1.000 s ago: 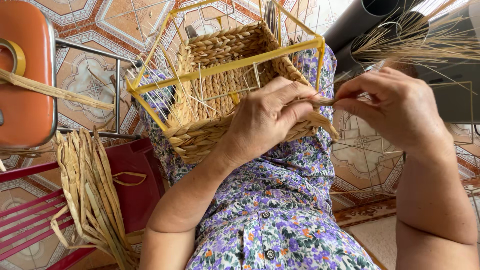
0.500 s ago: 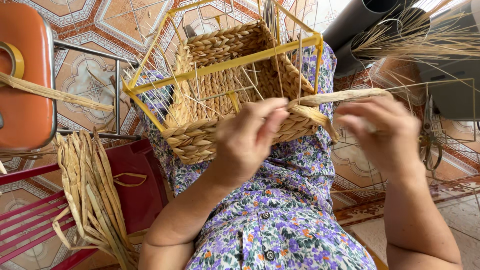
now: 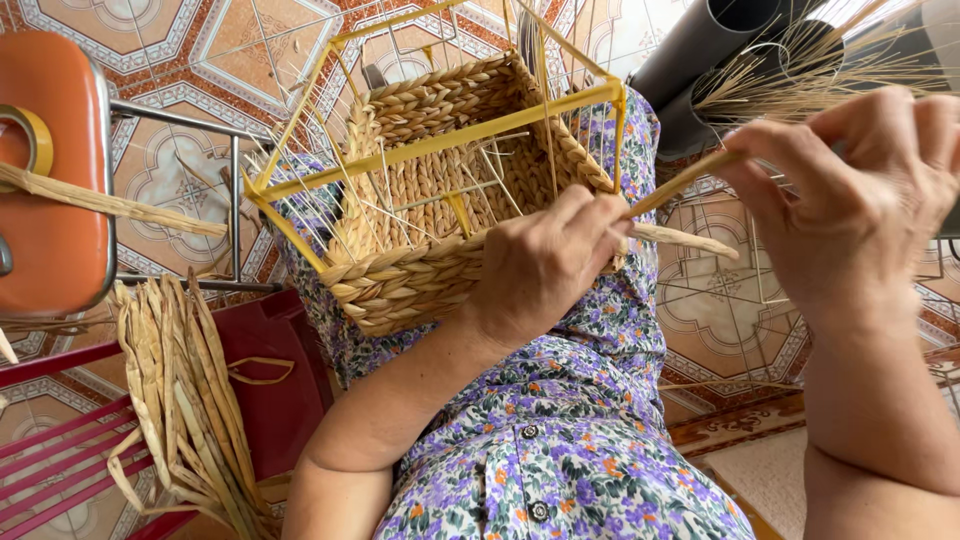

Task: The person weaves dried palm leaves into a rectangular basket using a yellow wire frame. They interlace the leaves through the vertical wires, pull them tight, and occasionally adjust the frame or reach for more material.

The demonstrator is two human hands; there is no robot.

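Observation:
A half-woven straw basket (image 3: 440, 215) on a yellow wire frame (image 3: 430, 150) rests on my lap, over a flowered dress. My left hand (image 3: 545, 260) presses on the basket's near right corner, its fingers pinching the woven rim. My right hand (image 3: 860, 200) is raised to the right and grips a long tan straw strand (image 3: 680, 185) that runs taut from the basket corner. A second strand end (image 3: 690, 240) sticks out to the right below it.
A bundle of dried straw strips (image 3: 185, 400) lies on a red slatted bench (image 3: 60, 450) at the lower left. An orange chair seat (image 3: 50, 180) with a tape roll (image 3: 35, 140) stands at the left. Dark pipes (image 3: 720, 50) and loose straw (image 3: 810, 80) are at the upper right. Patterned floor tiles surround.
My right hand has pulled the strand up and away to the right, drawing it taut. My left hand stays pressed on the basket corner.

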